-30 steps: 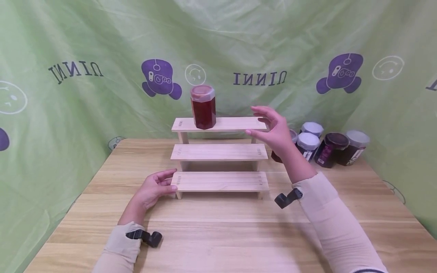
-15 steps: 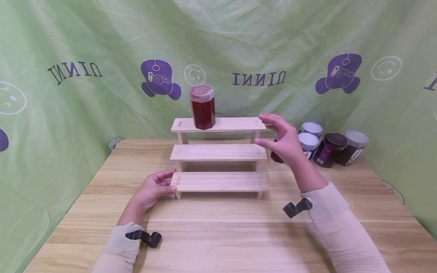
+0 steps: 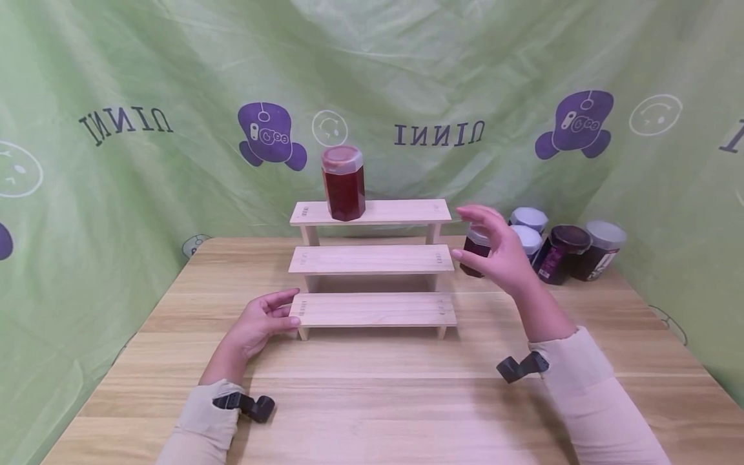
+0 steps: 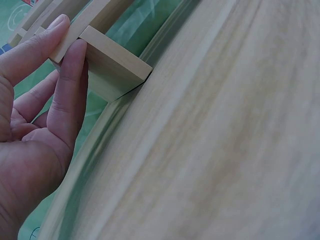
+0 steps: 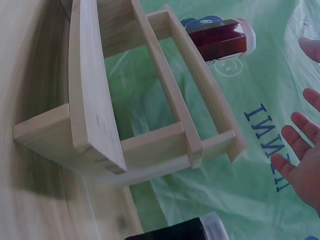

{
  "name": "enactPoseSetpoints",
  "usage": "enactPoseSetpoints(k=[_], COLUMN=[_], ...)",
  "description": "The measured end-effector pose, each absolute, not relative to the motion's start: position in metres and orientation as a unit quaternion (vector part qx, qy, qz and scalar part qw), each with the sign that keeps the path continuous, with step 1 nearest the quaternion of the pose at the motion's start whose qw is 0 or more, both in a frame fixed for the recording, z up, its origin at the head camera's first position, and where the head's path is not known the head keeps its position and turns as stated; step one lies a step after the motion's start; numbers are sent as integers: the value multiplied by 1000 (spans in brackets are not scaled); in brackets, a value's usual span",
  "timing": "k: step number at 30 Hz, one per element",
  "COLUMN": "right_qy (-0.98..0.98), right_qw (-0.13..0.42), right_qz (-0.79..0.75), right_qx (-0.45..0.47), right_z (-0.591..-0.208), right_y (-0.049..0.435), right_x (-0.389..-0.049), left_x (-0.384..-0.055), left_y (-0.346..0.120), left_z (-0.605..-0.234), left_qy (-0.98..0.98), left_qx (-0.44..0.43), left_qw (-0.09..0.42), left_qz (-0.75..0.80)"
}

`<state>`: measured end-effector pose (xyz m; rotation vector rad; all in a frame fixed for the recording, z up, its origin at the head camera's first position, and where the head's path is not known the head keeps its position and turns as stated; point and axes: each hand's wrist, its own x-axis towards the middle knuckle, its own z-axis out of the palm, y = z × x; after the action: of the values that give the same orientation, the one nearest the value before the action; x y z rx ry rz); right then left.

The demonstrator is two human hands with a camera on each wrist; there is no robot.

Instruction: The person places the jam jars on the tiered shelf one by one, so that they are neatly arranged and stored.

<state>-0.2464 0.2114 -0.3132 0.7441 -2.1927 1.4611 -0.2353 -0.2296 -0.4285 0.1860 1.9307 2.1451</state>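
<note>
Moved right hand (image 3: 504, 257) down and right, spread and empty, apparently into reach of hexagonal jar (image 3: 476, 243) on bench (image 3: 366, 400) beside right edge of wooden riser (image 3: 372, 259); pinching riser's front-left corner with left hand (image 3: 256, 325).

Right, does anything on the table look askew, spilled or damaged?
Nothing stands out. The red jar stands upright on top of the wooden rack, and the jars at the right look upright too, though the right hand partly hides some. I see no spill or damage.

Passage lies before the rack (image 3: 372, 258); jars (image 3: 560, 256) obstruct right.
</note>
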Motion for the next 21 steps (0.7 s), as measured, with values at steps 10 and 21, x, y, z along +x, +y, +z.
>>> enactPoseSetpoints(k=[10, 21], right_qy=[-805, -820], right_qw=[216, 245], right_qz=[494, 467], right_qx=[248, 223], right_z=[-321, -333], right_y=[228, 250], right_x=[-239, -235], left_x=[-236, -235], left_y=[-230, -231], left_z=[-429, -429], left_qy=[663, 665], left_qx=[69, 72], left_qw=[125, 124], left_qz=[735, 733])
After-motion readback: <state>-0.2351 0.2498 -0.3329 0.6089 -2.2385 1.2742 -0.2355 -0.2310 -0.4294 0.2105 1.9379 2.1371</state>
